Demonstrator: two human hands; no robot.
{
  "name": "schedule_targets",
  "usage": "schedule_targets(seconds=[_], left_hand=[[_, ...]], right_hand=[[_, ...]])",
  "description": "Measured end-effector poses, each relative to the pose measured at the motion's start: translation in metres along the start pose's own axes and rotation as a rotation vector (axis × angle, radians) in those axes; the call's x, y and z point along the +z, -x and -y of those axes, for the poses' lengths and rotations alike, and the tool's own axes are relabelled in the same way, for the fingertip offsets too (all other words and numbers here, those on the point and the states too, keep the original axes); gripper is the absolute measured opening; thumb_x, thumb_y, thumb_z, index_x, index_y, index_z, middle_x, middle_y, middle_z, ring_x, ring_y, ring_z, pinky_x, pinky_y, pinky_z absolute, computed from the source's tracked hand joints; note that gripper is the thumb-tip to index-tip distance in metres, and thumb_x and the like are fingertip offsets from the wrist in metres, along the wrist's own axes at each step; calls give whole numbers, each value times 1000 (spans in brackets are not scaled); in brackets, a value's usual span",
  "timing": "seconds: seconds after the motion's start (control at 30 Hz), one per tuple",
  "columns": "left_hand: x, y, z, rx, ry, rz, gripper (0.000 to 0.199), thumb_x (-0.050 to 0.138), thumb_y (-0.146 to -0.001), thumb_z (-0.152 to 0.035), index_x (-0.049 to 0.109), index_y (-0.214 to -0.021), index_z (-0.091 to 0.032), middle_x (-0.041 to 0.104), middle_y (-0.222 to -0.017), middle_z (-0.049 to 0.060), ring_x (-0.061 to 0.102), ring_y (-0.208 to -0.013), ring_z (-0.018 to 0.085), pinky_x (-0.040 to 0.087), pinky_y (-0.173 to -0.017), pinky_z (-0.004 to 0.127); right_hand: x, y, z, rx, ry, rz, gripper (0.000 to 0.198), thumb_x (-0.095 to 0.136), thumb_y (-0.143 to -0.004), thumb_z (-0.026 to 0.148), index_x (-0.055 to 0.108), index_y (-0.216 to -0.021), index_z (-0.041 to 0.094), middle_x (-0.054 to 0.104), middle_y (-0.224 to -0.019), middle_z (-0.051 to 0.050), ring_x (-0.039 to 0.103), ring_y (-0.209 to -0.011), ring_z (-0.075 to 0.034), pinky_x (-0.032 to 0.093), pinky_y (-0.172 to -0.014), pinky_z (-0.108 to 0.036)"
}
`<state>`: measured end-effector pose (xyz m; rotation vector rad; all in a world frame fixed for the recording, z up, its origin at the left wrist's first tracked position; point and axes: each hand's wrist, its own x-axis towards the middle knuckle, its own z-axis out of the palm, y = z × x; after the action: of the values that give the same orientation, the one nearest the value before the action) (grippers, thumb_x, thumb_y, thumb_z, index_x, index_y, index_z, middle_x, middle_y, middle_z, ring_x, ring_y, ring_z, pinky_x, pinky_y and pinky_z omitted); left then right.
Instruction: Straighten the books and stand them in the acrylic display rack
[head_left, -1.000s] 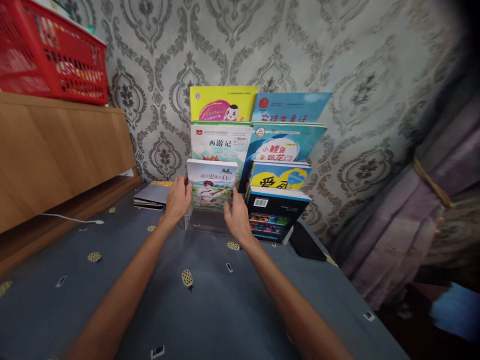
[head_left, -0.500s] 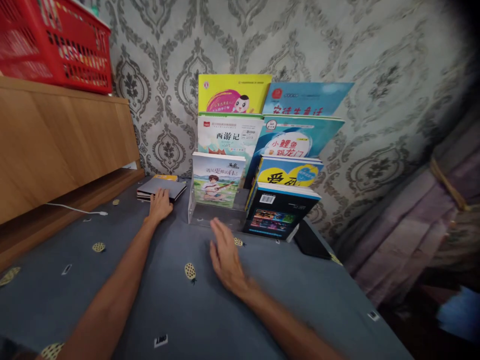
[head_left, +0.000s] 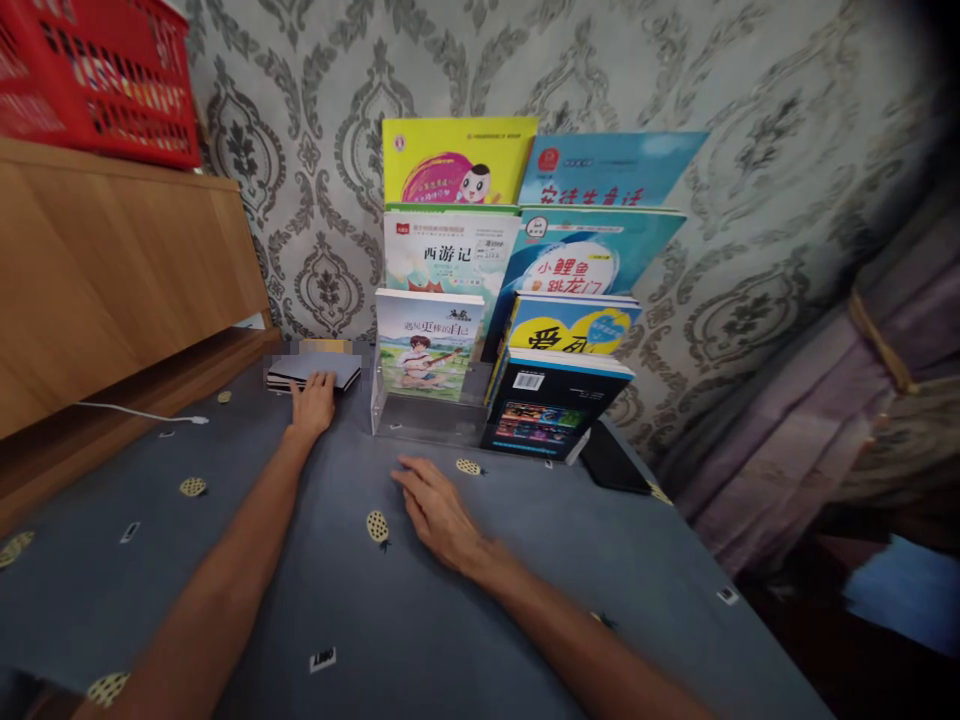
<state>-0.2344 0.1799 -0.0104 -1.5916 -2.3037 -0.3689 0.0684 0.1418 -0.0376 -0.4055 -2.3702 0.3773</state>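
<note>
At the back left lies a low stack of books, a grey cover on top and a blurred orange-yellow one behind. My left hand rests at its near edge, fingers laid over the grey cover; its thumb is hidden. My right hand is held in front of the clear book stand, fingers loosely extended, holding nothing. The stand carries two tiered columns of books. A white book with a guitar player fronts the left column; a dark book fronts the right.
A wooden cabinet stands at left with a red basket on top. A white cable lies near it. Right of the stand is a flat black object. Patterned wallpaper rises behind; a tied curtain hangs at right.
My right hand has drawn back from the stand's front, toward me and slightly left. My left hand stays at the stack. The view has shifted slightly.
</note>
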Motion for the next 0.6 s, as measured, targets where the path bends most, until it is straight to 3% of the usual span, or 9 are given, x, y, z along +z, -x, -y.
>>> schedule_targets(seconds=[0.3, 0.6], left_hand=[[-16, 8, 1, 41, -88, 12, 43, 36, -91, -10, 60, -126, -15, 65, -128, 22, 59, -119, 37, 32, -106, 67], [-31, 31, 12, 121, -168, 60, 39, 38, -90, -7, 61, -120, -12, 64, -127, 22, 60, -118, 35, 42, -98, 51]], right_hand=[[-1, -2, 3, 29, 4, 30, 36, 48, -92, 6, 66, -121, 19, 63, -129, -15, 61, -121, -25, 54, -102, -45], [-3, -4, 5, 29, 39, 63, 30, 50, -92, 6, 68, -114, 16, 66, -123, -15, 63, -115, -25, 55, -100, -41]])
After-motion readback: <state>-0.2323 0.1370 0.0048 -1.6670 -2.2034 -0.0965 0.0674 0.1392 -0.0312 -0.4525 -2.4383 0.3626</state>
